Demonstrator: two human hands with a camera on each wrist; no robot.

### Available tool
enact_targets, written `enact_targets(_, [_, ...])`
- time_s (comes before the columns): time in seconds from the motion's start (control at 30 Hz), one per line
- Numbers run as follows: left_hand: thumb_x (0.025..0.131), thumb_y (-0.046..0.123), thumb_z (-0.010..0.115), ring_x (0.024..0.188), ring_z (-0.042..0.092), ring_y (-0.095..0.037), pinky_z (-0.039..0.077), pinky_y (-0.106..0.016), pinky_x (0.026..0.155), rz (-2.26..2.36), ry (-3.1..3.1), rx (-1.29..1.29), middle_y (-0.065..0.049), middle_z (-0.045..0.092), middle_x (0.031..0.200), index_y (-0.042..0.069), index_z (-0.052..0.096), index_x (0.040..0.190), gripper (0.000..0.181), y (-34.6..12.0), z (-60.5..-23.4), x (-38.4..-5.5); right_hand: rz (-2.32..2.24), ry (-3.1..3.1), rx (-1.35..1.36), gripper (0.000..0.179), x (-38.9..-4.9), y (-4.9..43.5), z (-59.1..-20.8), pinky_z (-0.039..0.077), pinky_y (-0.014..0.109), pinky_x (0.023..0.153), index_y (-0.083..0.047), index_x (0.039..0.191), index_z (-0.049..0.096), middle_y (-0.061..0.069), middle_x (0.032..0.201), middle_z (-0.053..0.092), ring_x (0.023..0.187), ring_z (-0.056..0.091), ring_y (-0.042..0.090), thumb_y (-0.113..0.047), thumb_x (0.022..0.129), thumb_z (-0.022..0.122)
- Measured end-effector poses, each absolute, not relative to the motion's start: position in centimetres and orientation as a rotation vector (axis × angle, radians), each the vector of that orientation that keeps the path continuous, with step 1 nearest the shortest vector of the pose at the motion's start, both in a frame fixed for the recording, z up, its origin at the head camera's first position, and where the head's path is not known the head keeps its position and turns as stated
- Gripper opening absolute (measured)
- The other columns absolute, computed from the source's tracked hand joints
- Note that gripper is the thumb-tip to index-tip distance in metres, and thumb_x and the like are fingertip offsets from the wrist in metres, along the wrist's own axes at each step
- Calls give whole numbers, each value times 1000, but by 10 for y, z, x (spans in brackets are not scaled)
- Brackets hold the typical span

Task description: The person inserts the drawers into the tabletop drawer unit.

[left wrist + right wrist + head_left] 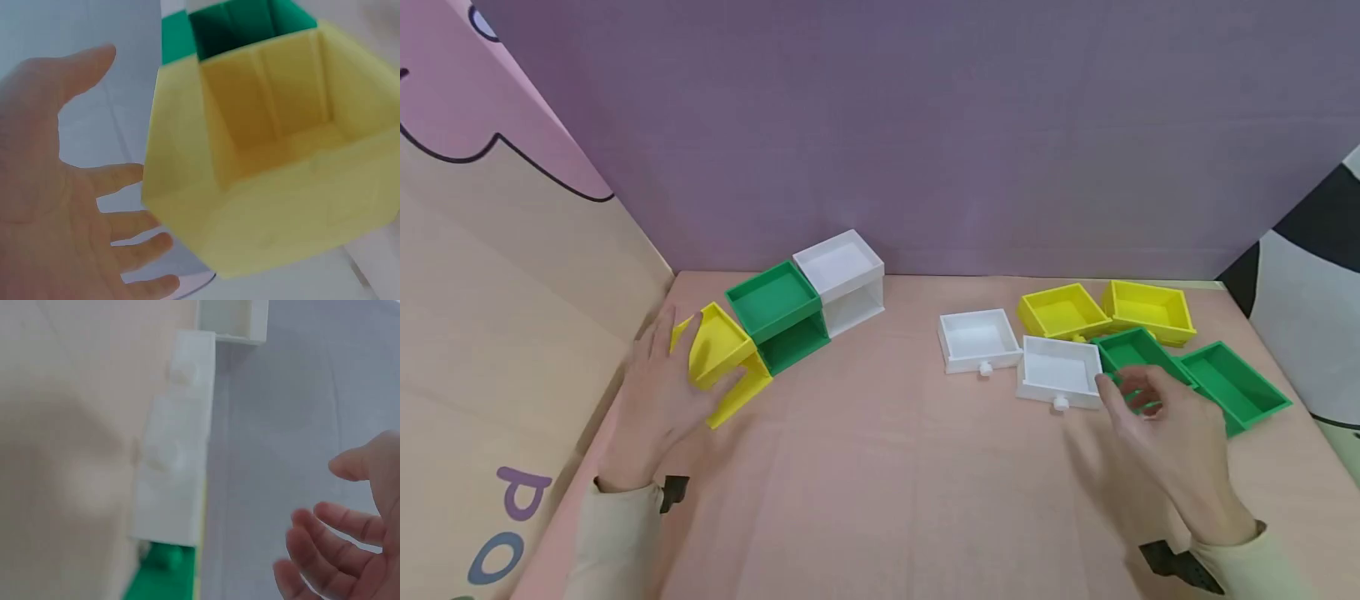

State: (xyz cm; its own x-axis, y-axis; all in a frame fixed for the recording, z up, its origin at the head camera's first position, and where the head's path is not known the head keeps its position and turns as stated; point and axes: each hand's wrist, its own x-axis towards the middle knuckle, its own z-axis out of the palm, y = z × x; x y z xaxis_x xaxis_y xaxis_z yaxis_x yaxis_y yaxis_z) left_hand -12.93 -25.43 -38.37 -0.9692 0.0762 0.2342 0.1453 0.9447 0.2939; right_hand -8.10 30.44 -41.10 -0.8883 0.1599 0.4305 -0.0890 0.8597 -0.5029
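Note:
My left hand (658, 408) is spread beside a yellow box casing (722, 346), fingers along its far left side and thumb near its front. In the left wrist view the fingertips reach the casing's side wall, while the thumb stands apart. Adjoining it are a green casing (775, 300) and a white casing (838, 265), both with hollow fronts. Over the front of the green drawers hovers my right hand (1183, 454), fingers loosely bent, holding nothing in the right wrist view. Beneath and beyond it lie one green drawer (1138, 346) and another green drawer (1240, 387).
Left of the right hand sit two knobbed white drawers, the nearer white drawer (1060, 371) and the farther white drawer (979, 337). Behind are a yellow drawer (1063, 310) and a second yellow drawer (1150, 310). A purple-grey panel (925, 150) closes off the table's back.

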Motion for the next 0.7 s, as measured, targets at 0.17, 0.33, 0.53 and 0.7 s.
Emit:
enact_targets(0.17, [95,56,70,151,32,-59,30,-80,116,-618,-2902,-142,-28,25,173,4,34,165,95,-270,-373,-139,894,-2839,-170,48,-87,304,-426,51,22,63,-1,121,73,23,104,78,83,73,25,-45,103,68])
enact_targets(0.33, [97,57,70,151,34,-59,32,-80,115,-712,-2938,-119,-28,31,171,4,34,166,94,-276,-365,-145,1080,-3013,-267,64,-94,301,-442,56,27,65,4,132,68,23,108,78,87,75,27,-54,104,62])
enact_targets(0.53, [98,56,67,153,31,-57,31,-81,116,-704,-2948,-105,-29,29,172,3,36,165,91,-264,-366,-155,1196,-3011,-371,65,-98,296,-447,56,26,60,7,132,67,17,99,81,75,77,19,-52,104,64])
enact_targets(0.7, [98,55,68,154,34,-52,32,-75,121,-738,-2887,-169,-27,37,168,4,42,162,86,-244,-373,-175,1174,-2981,-416,62,-103,293,-450,54,26,57,8,130,69,17,96,81,73,76,19,-48,103,67])
